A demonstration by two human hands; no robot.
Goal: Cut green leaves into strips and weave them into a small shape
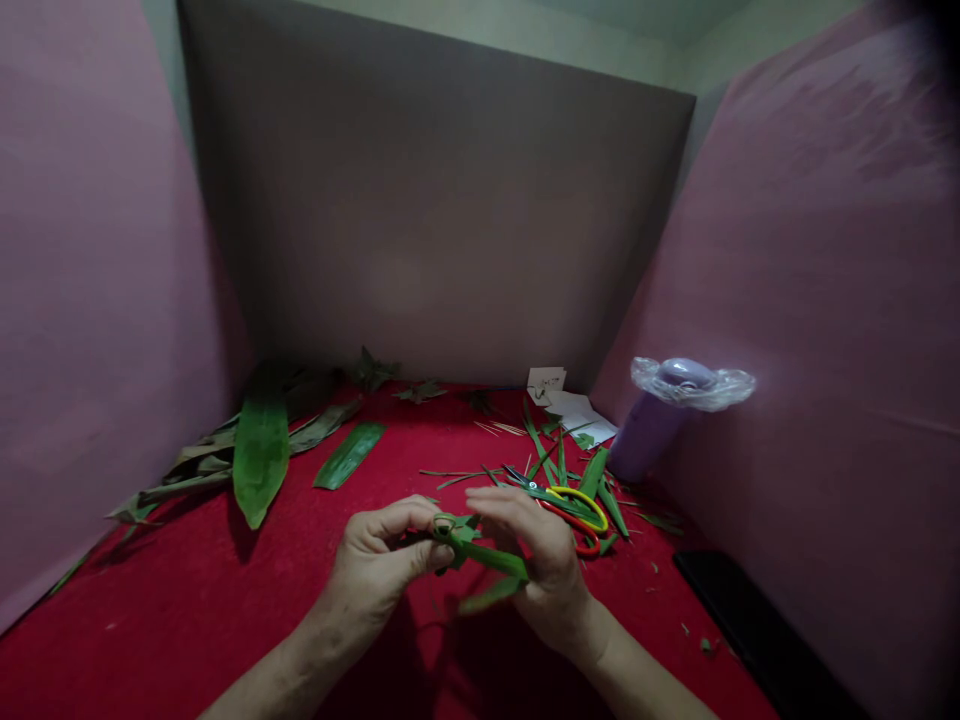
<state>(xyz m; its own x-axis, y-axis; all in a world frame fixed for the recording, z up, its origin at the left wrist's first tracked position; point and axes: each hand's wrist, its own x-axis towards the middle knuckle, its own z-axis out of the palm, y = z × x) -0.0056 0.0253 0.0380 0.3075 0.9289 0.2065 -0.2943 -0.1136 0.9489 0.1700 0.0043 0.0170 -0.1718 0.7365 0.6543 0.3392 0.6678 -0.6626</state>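
My left hand [379,555] pinches a folded green leaf piece [469,530] between thumb and forefinger; a small curled loop shows at the fingertips. A leaf strip [495,560] runs from that piece into my right hand [536,545], whose fingers bend over it, the thumb hidden. Another strip end, blurred, hangs below the right hand. Both hands are held above the red cloth [247,620]. Just beyond my right hand lie scissors [581,510] with yellow and red handles, among cut leaf strips [596,470].
At left, a broad green leaf [260,460] rests on dried leaves [191,470], near a cut leaf rectangle [349,455]. Thin sticks [499,428] and white papers [577,415] lie at the back. A purple plastic-topped container [649,430] and a black flat object [750,610] are right.
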